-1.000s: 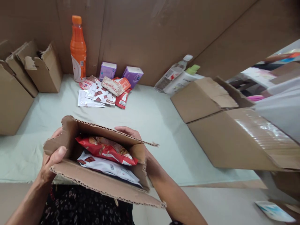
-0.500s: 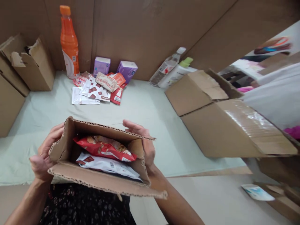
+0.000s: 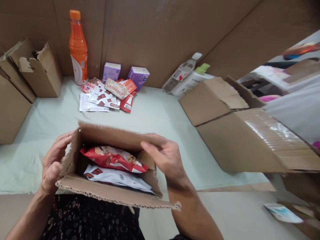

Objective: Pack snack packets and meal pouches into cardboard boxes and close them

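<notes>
Held near my body is an open-topped cardboard box (image 3: 115,196), its ragged edges facing up. Inside lie a red snack packet (image 3: 117,160) and, nearer me, a white packet (image 3: 120,178) with brown squares. My left hand (image 3: 53,163) grips the box's left end, fingers on the outer wall and thumb towards me. Across the upper right corner, my right hand (image 3: 166,155) has its thumb over the far flap's inner side and its fingers behind the cardboard, mostly hidden.
Packets (image 3: 110,98), purple boxes (image 3: 138,77) and an orange bottle (image 3: 78,50) are at the back of the pale cloth. A clear bottle (image 3: 183,71) and white bottle (image 3: 192,80) lean right, beside a large carton (image 3: 237,140). More cardboard boxes (image 3: 47,73) stand left.
My right hand has moved up from the box's right end to the far flap and taken hold of it. My left hand keeps its place. The view has shifted slightly.
</notes>
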{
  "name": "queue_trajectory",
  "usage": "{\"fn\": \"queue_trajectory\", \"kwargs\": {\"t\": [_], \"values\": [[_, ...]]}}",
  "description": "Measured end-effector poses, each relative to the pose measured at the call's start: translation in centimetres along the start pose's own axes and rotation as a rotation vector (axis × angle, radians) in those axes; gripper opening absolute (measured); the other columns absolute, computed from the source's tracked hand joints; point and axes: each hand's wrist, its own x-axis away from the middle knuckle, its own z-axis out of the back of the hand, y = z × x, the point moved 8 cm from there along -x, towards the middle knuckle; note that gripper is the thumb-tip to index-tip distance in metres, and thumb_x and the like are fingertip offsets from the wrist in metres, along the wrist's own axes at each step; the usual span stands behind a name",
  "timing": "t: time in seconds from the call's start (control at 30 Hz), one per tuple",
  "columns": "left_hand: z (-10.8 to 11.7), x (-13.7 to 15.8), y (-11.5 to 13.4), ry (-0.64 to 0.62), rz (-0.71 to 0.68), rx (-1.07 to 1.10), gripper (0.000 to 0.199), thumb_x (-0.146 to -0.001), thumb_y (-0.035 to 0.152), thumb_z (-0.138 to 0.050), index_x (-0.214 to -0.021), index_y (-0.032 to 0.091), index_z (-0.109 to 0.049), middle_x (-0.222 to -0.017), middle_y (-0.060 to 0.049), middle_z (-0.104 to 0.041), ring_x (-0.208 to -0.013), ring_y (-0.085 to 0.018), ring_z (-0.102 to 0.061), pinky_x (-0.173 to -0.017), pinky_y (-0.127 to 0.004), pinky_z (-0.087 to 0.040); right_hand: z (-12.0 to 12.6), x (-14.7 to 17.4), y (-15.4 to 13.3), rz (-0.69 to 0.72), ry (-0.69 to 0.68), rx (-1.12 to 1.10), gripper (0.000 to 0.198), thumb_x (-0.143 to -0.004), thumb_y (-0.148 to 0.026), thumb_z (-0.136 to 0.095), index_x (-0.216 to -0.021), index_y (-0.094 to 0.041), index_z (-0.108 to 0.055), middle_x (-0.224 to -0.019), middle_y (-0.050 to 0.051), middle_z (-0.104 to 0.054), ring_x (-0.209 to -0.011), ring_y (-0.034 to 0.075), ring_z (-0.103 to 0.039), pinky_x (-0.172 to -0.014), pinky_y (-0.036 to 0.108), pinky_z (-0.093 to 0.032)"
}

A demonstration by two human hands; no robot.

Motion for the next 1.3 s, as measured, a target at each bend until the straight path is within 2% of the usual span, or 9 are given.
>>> {"fn": "queue_trajectory", "kwargs": {"t": [0.07,0.17,0.53,0.63,0.73,0.83,1.0,1.17,1.3], "values": [[-0.1,0.5,-0.3,-0.055,-0.011,-0.021,0.051,-0.096,0.061,-0.058,-0.129,0.027,-0.077,-0.144,-0.007,-0.066,-0.138,-0.034,-0.055,-0.118,-0.046,-0.045,0.1,-0.1,1.6,-0.150,0.140,-0.138,0.033,-0.092,-0.055,-0.074,-0.100,-0.024,-0.082,-0.101,0.005,-0.082,-0.097,0.028,-0.077,-0.090,0.041,-0.062],[-0.3,1.2,-0.8,-0.174,0.000,-0.143,0.054,-0.102,0.062,-0.048,-0.136,0.028,-0.073,-0.156,-0.008,-0.056,-0.145,-0.037,-0.048,-0.122,-0.052,-0.038,-1.1,0.0,3.2,-0.276,0.169,-0.328,0.042,-0.088,-0.062,-0.076,-0.098,-0.022,-0.080,-0.100,0.006,-0.082,-0.096,0.030,-0.078,-0.087,0.043,-0.064],[-0.1,1.2,-0.4,-0.418,-0.014,-0.242,0.086,-0.090,0.091,-0.038,-0.147,0.032,-0.064,-0.170,-0.010,-0.039,-0.152,-0.044,-0.039,-0.125,-0.061,-0.033,-0.9,0.1,3.4,-0.309,0.167,-0.269,0.047,-0.086,-0.064,-0.077,-0.103,-0.020,-0.076,-0.107,0.008,-0.081,-0.103,0.031,-0.076,-0.088,0.041,-0.064],[-0.4,1.2,-0.1,-0.446,-0.007,-0.313,0.077,-0.091,0.084,-0.051,-0.149,0.035,-0.060,-0.171,-0.009,-0.037,-0.151,-0.045,-0.042,-0.123,-0.063,-0.038,-1.0,0.0,3.7,-0.332,0.174,-0.294,0.045,-0.087,-0.063,-0.076,-0.102,-0.021,-0.076,-0.104,0.007,-0.081,-0.100,0.030,-0.077,-0.085,0.041,-0.064],[-0.7,0.8,0.4,-0.379,-0.013,-0.403,0.047,-0.098,0.058,-0.063,-0.141,0.039,-0.066,-0.165,-0.004,-0.047,-0.147,-0.038,-0.050,-0.118,-0.054,-0.047,-1.3,-0.3,4.1,-0.334,0.159,-0.343,0.048,-0.081,-0.066,-0.079,-0.100,-0.022,-0.075,-0.096,0.006,-0.081,-0.096,0.031,-0.077,-0.081,0.042,-0.065],[-1.1,0.7,0.7,-0.266,0.015,-0.412,0.030,-0.100,0.038,-0.066,-0.130,0.037,-0.072,-0.159,0.001,-0.055,-0.145,-0.029,-0.053,-0.116,-0.041,-0.048,-1.1,-0.4,4.1,-0.260,0.188,-0.361,0.047,-0.078,-0.063,-0.083,-0.102,-0.024,-0.073,-0.100,0.005,-0.081,-0.095,0.030,-0.077,-0.081,0.042,-0.065],[-1.2,1.3,0.0,-0.113,0.092,-0.258,0.056,-0.099,0.029,-0.066,-0.153,0.037,-0.053,-0.160,0.003,-0.055,-0.149,-0.021,-0.047,-0.122,-0.031,-0.040,-0.2,0.9,3.5,-0.061,0.186,-0.318,0.038,-0.087,-0.059,-0.076,-0.106,-0.025,-0.075,-0.107,0.007,-0.081,-0.100,0.031,-0.077,-0.089,0.046,-0.063],[-1.2,1.8,-1.3,-0.069,0.136,-0.134,0.054,-0.098,0.031,-0.066,-0.151,0.037,-0.056,-0.162,0.004,-0.052,-0.150,-0.021,-0.045,-0.123,-0.030,-0.036,0.4,3.3,1.7,0.256,0.081,-0.079,0.043,-0.095,-0.061,-0.066,-0.117,-0.027,-0.081,-0.121,0.011,-0.078,-0.118,0.035,-0.070,-0.100,0.053,-0.057],[-1.4,1.7,-1.9,-0.036,0.146,-0.045,0.063,-0.097,0.030,-0.067,-0.155,0.041,-0.049,-0.159,0.004,-0.056,-0.148,-0.020,-0.047,-0.121,-0.031,-0.039,0.6,4.3,1.8,0.326,0.085,-0.098,0.058,-0.102,-0.071,-0.045,-0.119,-0.029,-0.081,-0.124,0.011,-0.077,-0.116,0.033,-0.071,-0.095,0.050,-0.058]]}}
